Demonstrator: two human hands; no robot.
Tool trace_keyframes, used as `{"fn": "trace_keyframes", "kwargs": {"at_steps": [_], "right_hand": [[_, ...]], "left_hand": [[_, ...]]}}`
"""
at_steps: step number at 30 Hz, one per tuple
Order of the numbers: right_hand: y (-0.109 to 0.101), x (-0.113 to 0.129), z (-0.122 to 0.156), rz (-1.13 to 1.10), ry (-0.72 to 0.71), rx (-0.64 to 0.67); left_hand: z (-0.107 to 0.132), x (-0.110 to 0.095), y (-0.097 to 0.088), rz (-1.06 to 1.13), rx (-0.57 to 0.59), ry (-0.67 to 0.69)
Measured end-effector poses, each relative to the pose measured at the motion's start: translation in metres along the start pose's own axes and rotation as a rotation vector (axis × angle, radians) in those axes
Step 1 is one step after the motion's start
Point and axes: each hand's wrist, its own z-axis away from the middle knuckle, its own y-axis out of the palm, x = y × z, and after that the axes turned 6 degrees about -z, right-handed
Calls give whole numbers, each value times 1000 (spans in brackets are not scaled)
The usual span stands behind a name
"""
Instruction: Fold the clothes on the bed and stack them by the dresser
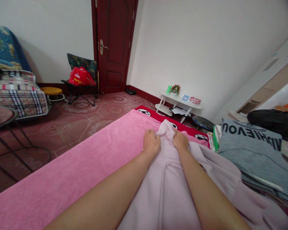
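Observation:
A pale pink garment [172, 182], thick and smooth with a long seam, lies spread over the pink blanket [98, 159] and runs toward me. My left hand [151, 142] is closed on its far part, left of a bunched fold. Gripping the same part from the right is my right hand [180, 140], fingers curled into the cloth. Between the two hands the fabric rises in a crumpled peak. The garment's near end runs out of view, and its right side lies in loose folds. Its exact kind is not clear.
Folded grey clothes [251, 153] with dark lettering are piled at the right, beside a black bag [270, 123]. A red cloth [155, 115] edges the far end. Beyond stands a low white table [182, 103]. At left are a round table [2, 116] and a folding chair [83, 64].

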Motion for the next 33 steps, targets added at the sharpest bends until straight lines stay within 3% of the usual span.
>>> {"fn": "trace_keyframes", "kwargs": {"at_steps": [3,9,12,15,19,21,25,27,29,33], "right_hand": [[0,-1,9,65,-19,27],[1,-4,14,52,-52,28],[0,-3,15,45,-55,25],[-1,-2,15,35,-41,34],[-1,-2,15,12,-40,43],[0,-2,14,-3,-42,35],[3,0,15,-7,115,-100],[5,1,13,-12,202,-134],[6,-1,6,-25,243,-83],[9,-19,-19,-50,206,179]], "left_hand": [[-23,10,4,-74,117,106],[-81,31,14,-186,225,314],[-107,35,25,-256,273,331],[-124,35,36,-310,262,260],[-129,37,42,-370,67,33],[-127,37,40,-364,22,96],[-121,37,33,-303,177,445],[-119,37,31,-303,257,532],[-118,37,32,-326,288,545],[-117,39,36,-393,291,435]]}}
